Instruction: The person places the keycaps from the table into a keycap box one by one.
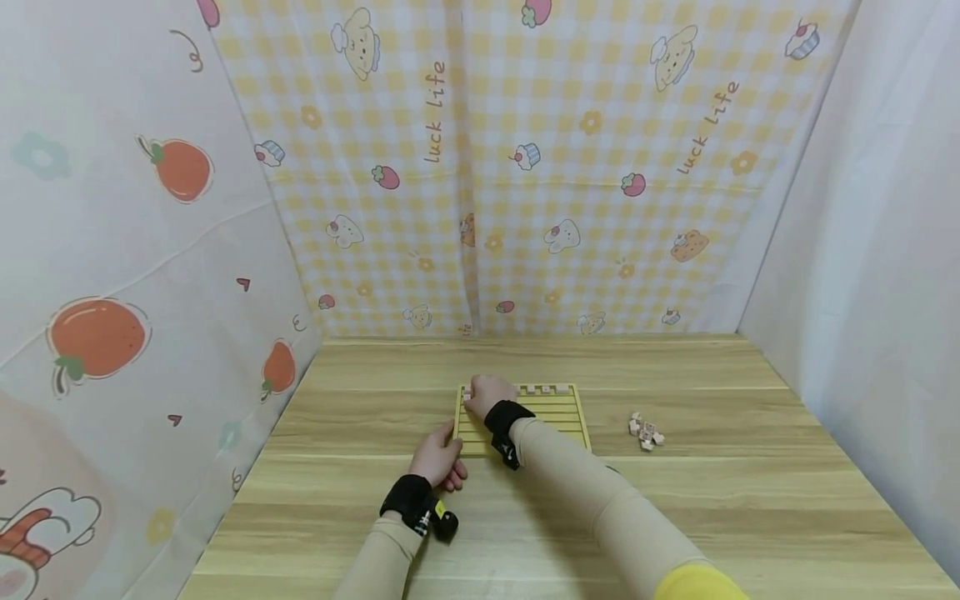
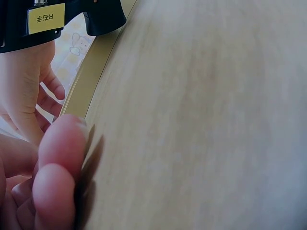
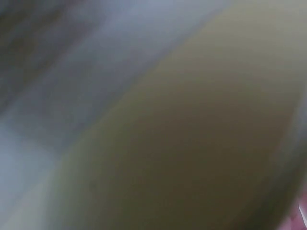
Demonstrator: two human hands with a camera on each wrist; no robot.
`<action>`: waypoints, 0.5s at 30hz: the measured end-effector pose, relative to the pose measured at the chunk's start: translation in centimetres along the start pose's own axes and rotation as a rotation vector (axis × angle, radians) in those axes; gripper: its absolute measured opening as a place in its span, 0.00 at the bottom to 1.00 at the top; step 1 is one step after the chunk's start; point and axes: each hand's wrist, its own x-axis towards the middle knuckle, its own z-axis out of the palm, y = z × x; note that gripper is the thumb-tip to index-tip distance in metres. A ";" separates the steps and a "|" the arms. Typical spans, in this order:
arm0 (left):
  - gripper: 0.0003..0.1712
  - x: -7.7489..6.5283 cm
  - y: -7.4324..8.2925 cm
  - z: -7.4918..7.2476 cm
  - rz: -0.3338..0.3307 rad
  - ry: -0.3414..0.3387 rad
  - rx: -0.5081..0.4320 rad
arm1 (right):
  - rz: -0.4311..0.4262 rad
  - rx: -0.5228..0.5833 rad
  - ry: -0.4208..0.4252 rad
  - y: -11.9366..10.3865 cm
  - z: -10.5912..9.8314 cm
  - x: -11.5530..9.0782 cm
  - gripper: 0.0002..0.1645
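A yellow slotted board point(image 1: 558, 421) with raised horizontal strips lies on the table. My left hand point(image 1: 437, 457) grips its near-left corner, and the left wrist view shows curled fingers point(image 2: 62, 148) against the front edge. Over the far-left corner, my right hand point(image 1: 491, 394) has its fingers bent down at a small pale-pink block point(image 1: 467, 392), which it appears to pinch; the fingers mostly hide the contact. More small pale blocks point(image 1: 546, 389) stand in the board's top row, partly behind the right hand. The right wrist view is blurred and shows no clear grip.
On the table point(image 1: 697, 492), to the right of the board, lies a loose pile of small pale-pink blocks point(image 1: 646, 432). A checked yellow cloth point(image 1: 570, 275) hangs behind the table, and pale cloths stand on both sides. My right forearm point(image 1: 600, 492) crosses the board's near-right part.
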 end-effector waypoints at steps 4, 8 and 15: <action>0.33 -0.1 0.1 0.0 -0.005 0.000 0.000 | 0.025 0.004 -0.027 -0.1 -0.2 0.1 0.17; 0.33 0.0 0.1 0.0 -0.003 -0.001 -0.003 | 0.025 0.014 -0.020 -0.1 -0.3 0.1 0.17; 0.33 0.1 -0.1 0.1 0.001 0.000 -0.014 | -0.045 0.143 0.001 1.5 -1.2 -0.9 0.18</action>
